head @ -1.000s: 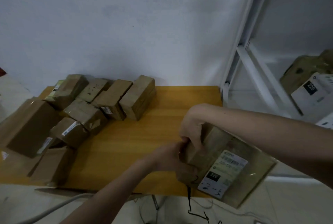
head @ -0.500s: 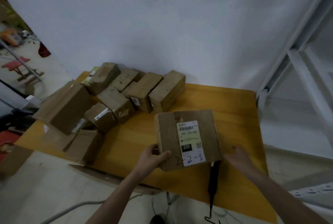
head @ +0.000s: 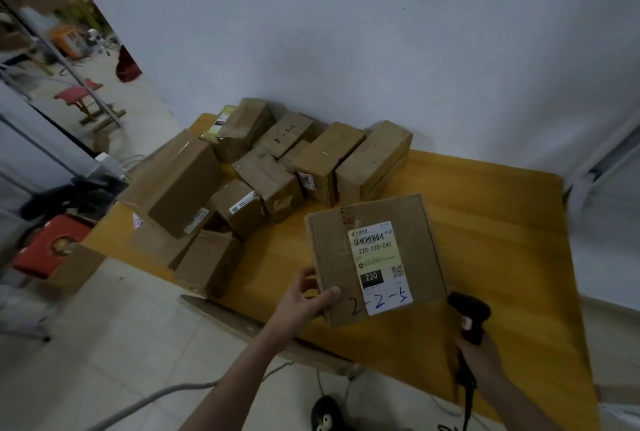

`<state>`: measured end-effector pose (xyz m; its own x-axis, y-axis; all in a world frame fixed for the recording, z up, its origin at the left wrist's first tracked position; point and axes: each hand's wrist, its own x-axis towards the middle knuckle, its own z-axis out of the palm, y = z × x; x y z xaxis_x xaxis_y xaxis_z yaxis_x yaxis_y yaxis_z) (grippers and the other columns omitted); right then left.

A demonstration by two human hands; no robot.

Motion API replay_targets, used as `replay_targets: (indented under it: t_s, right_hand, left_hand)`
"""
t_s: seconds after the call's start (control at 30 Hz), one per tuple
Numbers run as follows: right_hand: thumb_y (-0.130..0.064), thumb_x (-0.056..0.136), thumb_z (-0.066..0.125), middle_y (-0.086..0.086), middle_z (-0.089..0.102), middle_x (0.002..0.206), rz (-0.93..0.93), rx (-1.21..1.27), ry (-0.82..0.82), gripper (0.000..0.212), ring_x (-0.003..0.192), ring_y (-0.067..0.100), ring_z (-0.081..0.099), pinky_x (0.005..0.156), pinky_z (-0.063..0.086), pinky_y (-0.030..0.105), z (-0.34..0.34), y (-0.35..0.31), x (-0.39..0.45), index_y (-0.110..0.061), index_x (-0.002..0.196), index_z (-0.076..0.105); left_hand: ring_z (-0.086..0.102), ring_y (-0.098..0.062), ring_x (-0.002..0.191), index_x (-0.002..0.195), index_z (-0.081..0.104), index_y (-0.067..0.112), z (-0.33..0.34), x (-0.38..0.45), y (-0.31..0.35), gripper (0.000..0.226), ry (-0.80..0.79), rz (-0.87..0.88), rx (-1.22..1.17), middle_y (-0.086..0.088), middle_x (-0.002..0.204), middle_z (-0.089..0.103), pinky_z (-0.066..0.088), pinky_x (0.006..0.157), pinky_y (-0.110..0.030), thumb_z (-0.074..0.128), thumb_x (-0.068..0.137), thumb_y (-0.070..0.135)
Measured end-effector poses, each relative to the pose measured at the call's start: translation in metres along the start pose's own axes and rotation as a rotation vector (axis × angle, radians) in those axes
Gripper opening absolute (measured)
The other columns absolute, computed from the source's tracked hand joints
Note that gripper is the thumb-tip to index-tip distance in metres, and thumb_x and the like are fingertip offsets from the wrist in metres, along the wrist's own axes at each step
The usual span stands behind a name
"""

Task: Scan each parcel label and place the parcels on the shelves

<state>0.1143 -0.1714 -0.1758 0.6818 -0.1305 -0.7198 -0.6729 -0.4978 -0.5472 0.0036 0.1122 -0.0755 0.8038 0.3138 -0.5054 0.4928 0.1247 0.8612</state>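
**Parcel Held Face-Up, Scanner Raised: Scan Pending**

Fingers of the left hand are curled round the lower left corner of the parcel: the thumb lies on the top face and the other fingers are tucked under the edge. The right hand, at lower right of the frame, is wrapped round the handle of a black scanner; its individual fingers are mostly hidden behind the handle, so their exact spread cannot be told.

Position of the work item: the parcel sits in the lower centre of the frame, over the yellow table, with its top face turned up toward the camera. Whether its far edge rests on the table cannot be told. The white label faces up, with a barcode, a printed code and a handwritten mark visible. The scanner head is just beside the parcel's lower right corner.

Task status, as a judgement:
- Current step: scanning this label. No scan beam is visible on it.
- Remaining: shelve this parcel, then process the pile of boxes at centre left of the frame.
- Only a white shelf frame shows, at the right edge; its contents are out of view.
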Motion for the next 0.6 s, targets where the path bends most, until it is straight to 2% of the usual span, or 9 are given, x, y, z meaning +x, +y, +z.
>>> replay_targets:
  t_s: [0.13,0.23,0.3,0.43,0.6]
  right_hand:
    - [-0.003,0.091,0.056,0.018,0.050,0.067,-0.166,0.034,0.060,0.012,0.054,0.026,0.047,0.056,0.039,0.036,-0.010,-0.021,-0.036,-0.010,0.100,0.053]
    - [0.006,0.089,0.055,0.022,0.050,0.069,-0.356,0.127,0.085,0.032,0.054,0.028,0.047,0.050,0.039,0.035,-0.024,-0.049,-0.088,-0.019,0.107,0.048]
    - [0.009,0.087,0.055,0.023,0.050,0.068,-0.454,0.157,0.025,0.037,0.054,0.028,0.047,0.048,0.040,0.035,-0.030,-0.067,-0.128,-0.020,0.108,0.047]
    - [0.008,0.087,0.056,0.016,0.049,0.062,-0.573,0.082,-0.185,0.036,0.049,0.022,0.044,0.046,0.041,0.028,-0.024,-0.091,-0.186,-0.026,0.098,0.050]
    - [0.004,0.084,0.059,0.014,0.048,0.072,-0.611,0.016,-0.217,0.038,0.060,0.025,0.046,0.056,0.042,0.036,-0.011,-0.101,-0.199,-0.030,0.098,0.049]
  left_hand:
    - [0.065,-0.016,0.104,0.135,0.041,0.021,-0.007,0.014,-0.003,0.075,-0.024,0.016,0.014,-0.003,0.121,0.059,0.056,0.071,-0.022,0.078,0.072,0.040]
    - [0.065,-0.016,0.104,0.136,0.039,0.020,-0.006,0.025,-0.005,0.079,-0.038,0.034,0.000,-0.002,0.121,0.058,0.056,0.073,-0.023,0.081,0.072,0.041]
    - [0.064,-0.015,0.105,0.136,0.039,0.019,-0.003,0.030,-0.003,0.081,-0.046,0.053,0.005,-0.001,0.121,0.058,0.056,0.074,-0.023,0.079,0.070,0.042]
    - [0.063,-0.014,0.104,0.134,0.040,0.019,0.006,0.035,0.002,0.074,-0.075,0.082,0.001,0.000,0.119,0.058,0.056,0.070,-0.020,0.074,0.071,0.036]
    - [0.064,-0.013,0.104,0.135,0.041,0.019,0.008,0.036,0.002,0.073,-0.120,0.105,0.011,-0.003,0.122,0.059,0.055,0.070,-0.019,0.078,0.075,0.039]
